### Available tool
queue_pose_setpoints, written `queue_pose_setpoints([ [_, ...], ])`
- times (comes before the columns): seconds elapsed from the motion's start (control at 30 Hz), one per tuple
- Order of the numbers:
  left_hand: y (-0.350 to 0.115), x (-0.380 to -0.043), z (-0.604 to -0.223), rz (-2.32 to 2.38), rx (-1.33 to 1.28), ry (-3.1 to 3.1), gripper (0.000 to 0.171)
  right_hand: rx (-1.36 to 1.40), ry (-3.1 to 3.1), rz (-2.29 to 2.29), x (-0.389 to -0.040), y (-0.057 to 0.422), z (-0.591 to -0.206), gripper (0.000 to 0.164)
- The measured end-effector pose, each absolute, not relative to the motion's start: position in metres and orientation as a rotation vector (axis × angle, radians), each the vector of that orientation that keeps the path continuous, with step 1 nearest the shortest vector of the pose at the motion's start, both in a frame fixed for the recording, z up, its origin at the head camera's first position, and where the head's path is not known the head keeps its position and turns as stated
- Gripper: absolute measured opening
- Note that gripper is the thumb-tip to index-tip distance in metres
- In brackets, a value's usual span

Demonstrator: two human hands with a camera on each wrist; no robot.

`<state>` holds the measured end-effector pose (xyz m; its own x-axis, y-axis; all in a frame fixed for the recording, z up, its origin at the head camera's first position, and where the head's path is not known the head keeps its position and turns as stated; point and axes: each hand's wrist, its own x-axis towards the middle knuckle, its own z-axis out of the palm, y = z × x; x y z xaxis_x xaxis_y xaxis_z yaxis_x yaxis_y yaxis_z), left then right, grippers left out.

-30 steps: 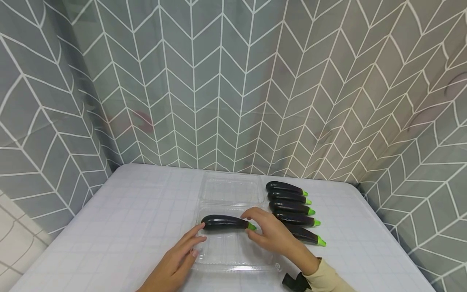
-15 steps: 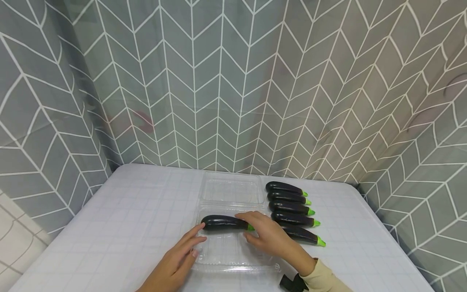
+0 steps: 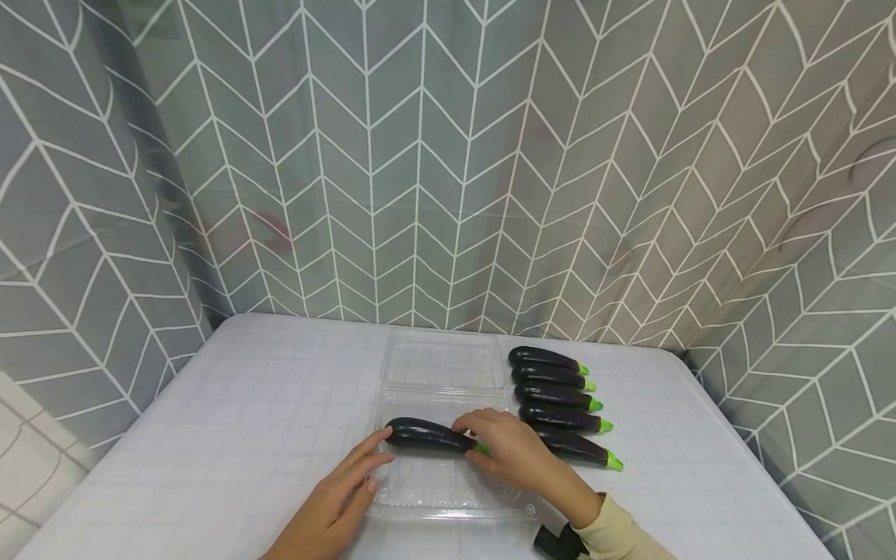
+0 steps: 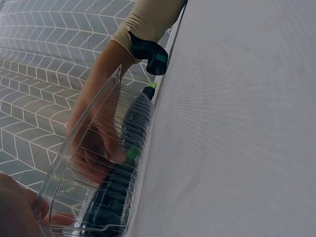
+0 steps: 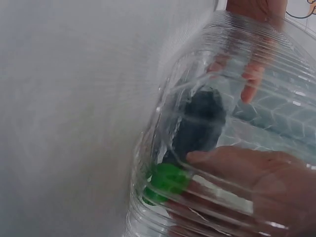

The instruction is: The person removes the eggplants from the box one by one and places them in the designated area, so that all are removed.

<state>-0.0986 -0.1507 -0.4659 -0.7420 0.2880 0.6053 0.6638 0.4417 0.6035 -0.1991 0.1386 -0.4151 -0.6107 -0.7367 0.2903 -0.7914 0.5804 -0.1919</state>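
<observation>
A dark purple eggplant (image 3: 425, 435) with a green stem lies crosswise in the bottom half of a clear plastic clamshell box (image 3: 434, 494). My right hand (image 3: 514, 453) pinches its stem end between thumb and fingers. In the right wrist view the green stem end (image 5: 169, 178) shows through the ribbed wall, with the thumb right at the eggplant. My left hand (image 3: 337, 498) rests at the box's left side, fingers extended, index fingertip at the eggplant's blunt end. In the left wrist view, left fingers (image 4: 42, 207) overlap the box rim.
The box's lid (image 3: 444, 367) lies opened flat behind it. To the right, several eggplants (image 3: 560, 418) lie in a column, stems pointing right; my right forearm passes close to the nearest. A patterned grey curtain (image 3: 448, 171) hangs behind the white-covered table (image 3: 266, 404).
My right hand has moved left onto the eggplant's stem end and taken hold of it. The eggplant has turned slightly, its stem end shifting nearer to me. My left hand has stayed put.
</observation>
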Motion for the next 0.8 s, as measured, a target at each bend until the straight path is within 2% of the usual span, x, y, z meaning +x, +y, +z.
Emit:
queue_pose_setpoints([
  [0.33,-0.1516,-0.0988,-0.4681,-1.198,-0.822,-2.266,0.04,1.311,-2.645,0.386,-0.1976,0.1378,-0.4134,0.042],
  [0.8,-0.1513,-0.099,-0.4673,-1.205,-0.82,-2.266,0.04,1.33,-2.625,0.411,-0.1985,0.1398,-0.4163,0.038],
])
